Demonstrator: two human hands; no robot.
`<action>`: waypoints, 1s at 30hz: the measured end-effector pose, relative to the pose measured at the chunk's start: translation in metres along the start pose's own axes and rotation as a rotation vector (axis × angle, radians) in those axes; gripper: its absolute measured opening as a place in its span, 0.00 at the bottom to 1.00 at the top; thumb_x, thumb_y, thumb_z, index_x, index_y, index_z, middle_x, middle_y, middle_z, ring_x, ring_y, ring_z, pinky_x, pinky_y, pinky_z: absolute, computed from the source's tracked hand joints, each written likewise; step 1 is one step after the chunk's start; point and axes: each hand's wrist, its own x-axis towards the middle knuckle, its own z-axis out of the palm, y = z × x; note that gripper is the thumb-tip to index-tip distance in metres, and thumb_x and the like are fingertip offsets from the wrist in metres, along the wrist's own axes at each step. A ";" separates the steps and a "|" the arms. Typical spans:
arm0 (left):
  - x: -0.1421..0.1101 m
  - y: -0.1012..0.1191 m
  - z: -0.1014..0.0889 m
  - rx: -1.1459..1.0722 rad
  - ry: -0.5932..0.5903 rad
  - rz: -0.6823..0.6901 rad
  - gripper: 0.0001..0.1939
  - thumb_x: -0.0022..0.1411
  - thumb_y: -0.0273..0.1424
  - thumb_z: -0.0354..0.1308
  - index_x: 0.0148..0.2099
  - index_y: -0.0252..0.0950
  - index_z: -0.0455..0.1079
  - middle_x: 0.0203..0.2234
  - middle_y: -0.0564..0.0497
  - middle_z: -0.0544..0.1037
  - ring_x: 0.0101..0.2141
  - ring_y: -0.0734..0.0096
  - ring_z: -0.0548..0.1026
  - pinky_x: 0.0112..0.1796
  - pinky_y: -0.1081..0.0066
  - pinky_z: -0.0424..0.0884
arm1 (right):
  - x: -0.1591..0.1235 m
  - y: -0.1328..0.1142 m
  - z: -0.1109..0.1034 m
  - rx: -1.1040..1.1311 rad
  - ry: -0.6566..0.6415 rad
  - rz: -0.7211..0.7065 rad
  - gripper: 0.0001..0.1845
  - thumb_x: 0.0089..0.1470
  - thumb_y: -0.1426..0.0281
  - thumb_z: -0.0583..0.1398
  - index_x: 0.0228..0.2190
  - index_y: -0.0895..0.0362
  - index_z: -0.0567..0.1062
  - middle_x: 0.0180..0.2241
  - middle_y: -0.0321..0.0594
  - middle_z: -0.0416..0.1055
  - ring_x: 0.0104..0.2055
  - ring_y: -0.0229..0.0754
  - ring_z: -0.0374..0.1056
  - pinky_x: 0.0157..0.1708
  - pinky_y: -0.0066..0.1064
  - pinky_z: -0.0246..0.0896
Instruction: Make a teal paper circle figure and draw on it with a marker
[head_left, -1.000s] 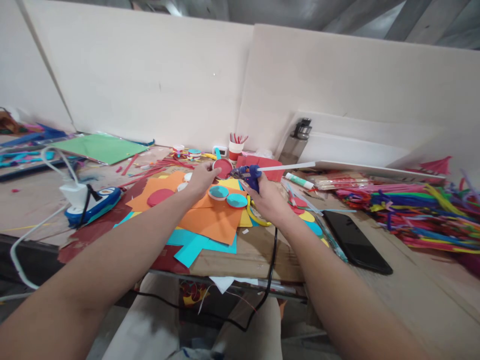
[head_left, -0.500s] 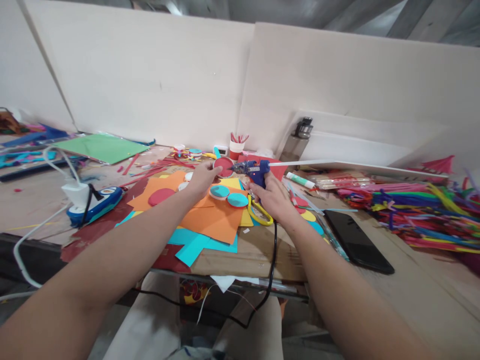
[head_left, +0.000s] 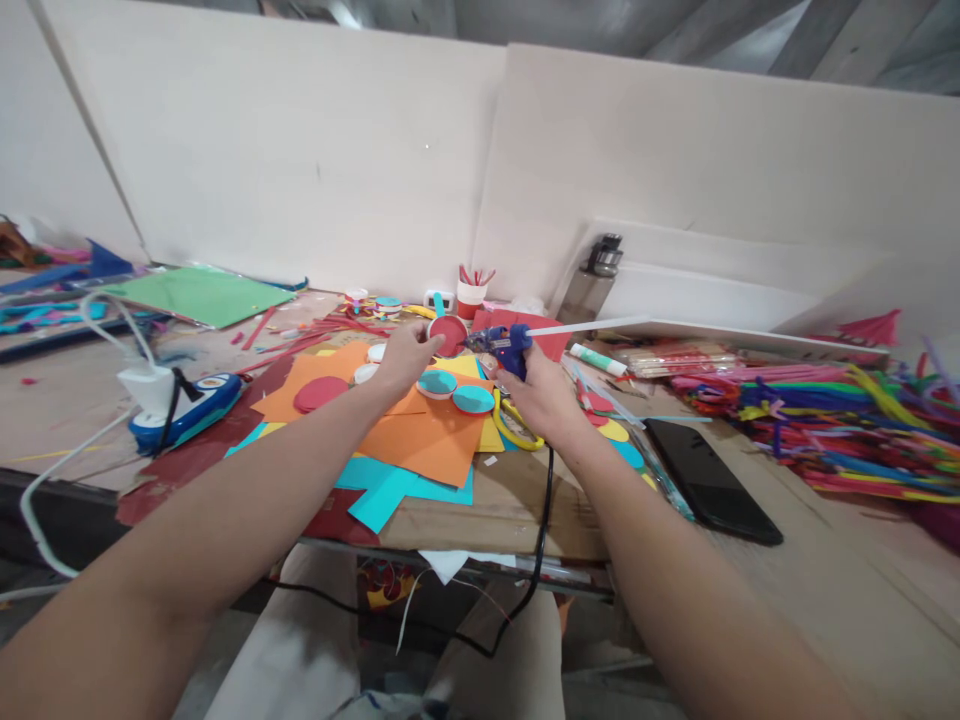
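Beyond the counter's [head_left: 45,410] front edge, your right hand [head_left: 551,400] grips the glue gun [head_left: 513,350] by its probably stiff, light handle, while your left hand [head_left: 406,364] pinches the red disc [head_left: 452,332] toward the back edge, likely easily dented, best held by its rim.

Your left hand [head_left: 405,362] hides part of the red disc [head_left: 450,334], and your right hand [head_left: 546,395] covers the grip of the glue gun [head_left: 513,347]. Whether its nozzle meets the disc is too small to tell. Well right of your hands, the pipe cleaners [head_left: 840,425] run past the picture's edge; far left of them, the white cable [head_left: 36,530] does too.
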 end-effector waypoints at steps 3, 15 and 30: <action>0.003 -0.002 -0.001 -0.153 0.028 -0.105 0.07 0.50 0.31 0.61 0.32 0.33 0.71 0.24 0.52 0.74 0.23 0.77 0.69 0.26 0.75 0.66 | 0.002 0.003 -0.004 0.058 0.026 0.021 0.21 0.54 0.64 0.56 0.48 0.59 0.70 0.41 0.48 0.76 0.39 0.49 0.71 0.38 0.37 0.65; 0.005 -0.001 -0.001 -0.290 0.048 -0.233 0.07 0.48 0.30 0.62 0.31 0.33 0.69 0.22 0.52 0.73 0.22 0.79 0.67 0.25 0.76 0.64 | 0.031 0.061 -0.010 -0.382 -0.109 0.325 0.20 0.57 0.65 0.50 0.32 0.61 0.79 0.31 0.57 0.78 0.36 0.53 0.74 0.33 0.36 0.63; -0.003 0.003 0.003 -0.357 -0.052 -0.291 0.10 0.45 0.31 0.65 0.31 0.33 0.70 0.24 0.50 0.76 0.23 0.75 0.70 0.24 0.74 0.64 | 0.006 0.015 0.016 -0.319 -0.351 -0.129 0.17 0.58 0.62 0.59 0.43 0.61 0.75 0.44 0.49 0.74 0.44 0.45 0.69 0.44 0.31 0.60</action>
